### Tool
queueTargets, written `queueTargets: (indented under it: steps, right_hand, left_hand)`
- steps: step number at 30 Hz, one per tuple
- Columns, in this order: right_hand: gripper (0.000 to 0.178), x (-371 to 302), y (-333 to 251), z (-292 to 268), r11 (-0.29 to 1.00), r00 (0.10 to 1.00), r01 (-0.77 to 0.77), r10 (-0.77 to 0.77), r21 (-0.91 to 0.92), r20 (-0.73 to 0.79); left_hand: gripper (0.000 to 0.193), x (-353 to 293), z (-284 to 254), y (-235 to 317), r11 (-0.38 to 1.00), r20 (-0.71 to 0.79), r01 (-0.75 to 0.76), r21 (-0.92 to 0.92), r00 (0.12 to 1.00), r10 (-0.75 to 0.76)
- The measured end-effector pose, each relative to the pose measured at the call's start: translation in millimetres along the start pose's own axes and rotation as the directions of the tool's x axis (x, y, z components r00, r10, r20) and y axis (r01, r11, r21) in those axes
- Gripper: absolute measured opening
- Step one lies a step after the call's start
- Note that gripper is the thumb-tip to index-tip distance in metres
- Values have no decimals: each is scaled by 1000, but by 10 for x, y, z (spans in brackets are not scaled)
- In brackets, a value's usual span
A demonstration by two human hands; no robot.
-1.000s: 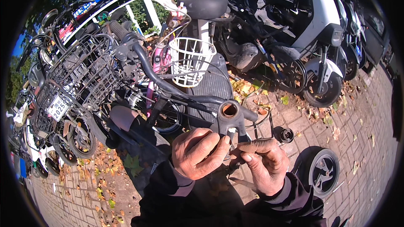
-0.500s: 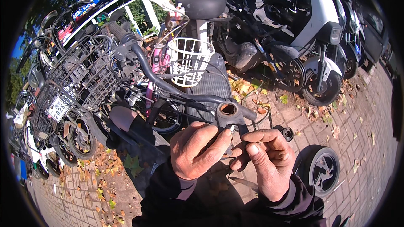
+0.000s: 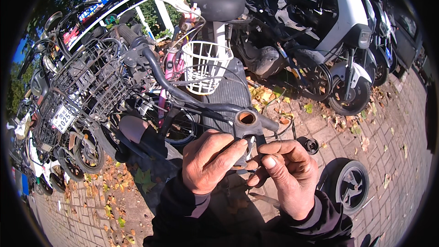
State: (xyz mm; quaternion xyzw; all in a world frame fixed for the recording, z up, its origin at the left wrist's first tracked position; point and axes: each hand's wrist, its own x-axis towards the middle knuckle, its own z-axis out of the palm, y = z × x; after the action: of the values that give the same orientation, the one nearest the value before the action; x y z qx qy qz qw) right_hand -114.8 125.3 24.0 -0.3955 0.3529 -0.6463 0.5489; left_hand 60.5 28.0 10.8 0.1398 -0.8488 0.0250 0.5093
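1. Frame [image 3: 246, 130] of dark metal rises just beyond both hands, roughly between them.
2. Left hand [image 3: 208, 162] curls narrowly at the frame's near left side; whether it grips anything cannot be told.
3. Right hand [image 3: 296, 178] brings thumb and fingers together; anything held is hidden.
4. Wheel [image 3: 351, 187] lies right of the right hand.

Just beyond the fingers [image 3: 231, 155], the tubular socket [image 3: 250, 129] looks dull dark metal, rust-brown inside. Farther out, the basket [image 3: 206, 85] seems smooth white plastic, the saddle [image 3: 218, 4] matt black. Behind the fingers, sleeves [image 3: 186, 197] are dark cloth.
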Motion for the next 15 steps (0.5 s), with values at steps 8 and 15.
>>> queueTargets:
  steps: [8, 15]
  right_hand:
    - [22, -10, -2, 36, 1000, 998, -30, 31, 7, -57]
    - [23, -53, 63, 36, 999, 994, -46, 48, 27, -93]
  left_hand:
    - [41, 25, -32, 89, 971, 75, 216, -101, 975, -209]
    - [45, 3, -69, 17, 967, 108, 203, -157, 976, -187]
